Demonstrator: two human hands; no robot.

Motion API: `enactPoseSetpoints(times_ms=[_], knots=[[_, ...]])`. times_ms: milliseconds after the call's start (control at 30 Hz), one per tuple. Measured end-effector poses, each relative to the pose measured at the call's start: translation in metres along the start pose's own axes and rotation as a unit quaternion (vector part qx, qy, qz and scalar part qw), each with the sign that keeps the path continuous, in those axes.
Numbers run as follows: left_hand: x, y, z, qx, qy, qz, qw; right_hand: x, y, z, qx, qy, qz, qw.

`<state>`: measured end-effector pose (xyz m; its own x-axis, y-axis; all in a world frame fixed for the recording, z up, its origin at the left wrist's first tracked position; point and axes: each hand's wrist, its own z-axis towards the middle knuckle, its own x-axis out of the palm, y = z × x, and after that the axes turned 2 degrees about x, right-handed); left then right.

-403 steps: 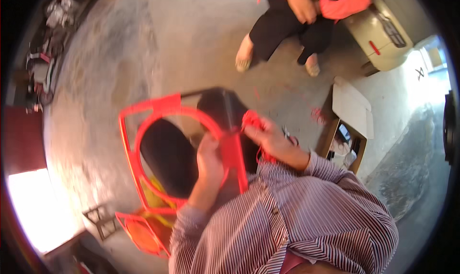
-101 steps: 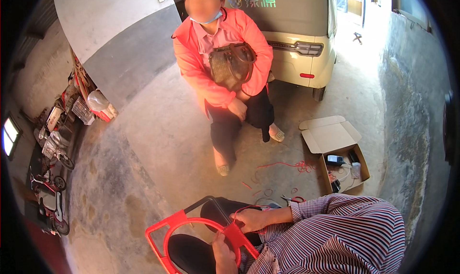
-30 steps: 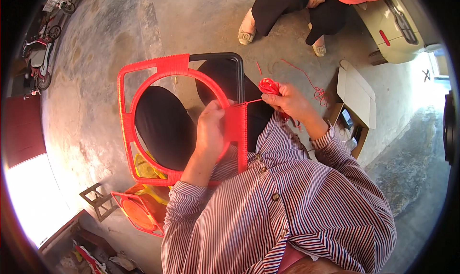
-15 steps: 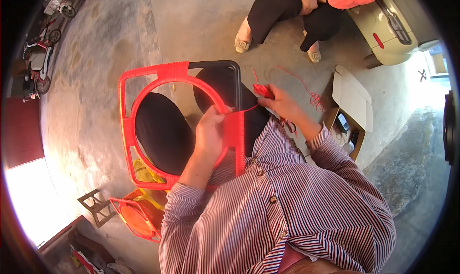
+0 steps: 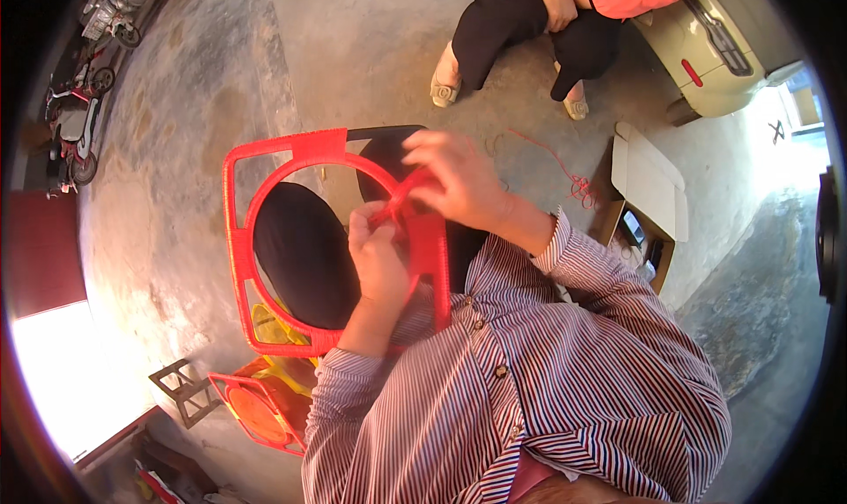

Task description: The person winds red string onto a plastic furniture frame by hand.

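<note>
A square metal frame with an inner ring (image 5: 250,220) lies across my lap, mostly wrapped in red cord. Its far right part is bare black tube. My left hand (image 5: 381,261) is closed at the ring's right side, its fingers pinching one end of a red cord bundle (image 5: 413,189). Over the other end reaches my right hand (image 5: 466,185), blurred, with upper fingers stretched out and the cord under its lower fingers and thumb. The bundle crosses the ring's edge between both hands. My right hand hides the frame's far right corner.
Loose red cord (image 5: 578,186) lies on the floor at the right, beside an open cardboard box (image 5: 648,186). A person in black trousers (image 5: 503,28) sits opposite. A red-framed seat (image 5: 256,407) and a small brown stand (image 5: 185,389) are at the lower left. A vehicle (image 5: 706,54) stands far right.
My right hand has moved left with the cord bundle, from beyond the frame's right edge to over the ring. My left fingers now meet the bundle. The frame has tilted slightly.
</note>
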<state>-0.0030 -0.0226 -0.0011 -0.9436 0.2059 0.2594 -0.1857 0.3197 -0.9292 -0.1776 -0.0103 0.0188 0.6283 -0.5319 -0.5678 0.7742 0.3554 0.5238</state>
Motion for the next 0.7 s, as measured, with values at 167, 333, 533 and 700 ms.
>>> enactPoseSetpoints(times_ms=[167, 333, 533, 700], knots=[[-0.011, 0.014, 0.007, -0.115, -0.017, -0.157, 0.981, -0.012, -0.026, -0.043, 0.165, -0.006, 0.048, 0.985], [-0.004, 0.003, 0.003, -0.151, 0.044, -0.144, 0.977, -0.002, -0.014, -0.055, 0.180, 0.194, 0.108, 0.958], [-0.003, 0.005, 0.002, -0.189, 0.092, -0.155, 0.965, 0.001, -0.015, -0.058, 0.180, 0.190, 0.180, 0.948], [-0.009, 0.014, 0.008, -0.187, 0.045, -0.142, 0.971, -0.039, -0.031, -0.068, 0.314, 0.075, 0.417, 0.849]])
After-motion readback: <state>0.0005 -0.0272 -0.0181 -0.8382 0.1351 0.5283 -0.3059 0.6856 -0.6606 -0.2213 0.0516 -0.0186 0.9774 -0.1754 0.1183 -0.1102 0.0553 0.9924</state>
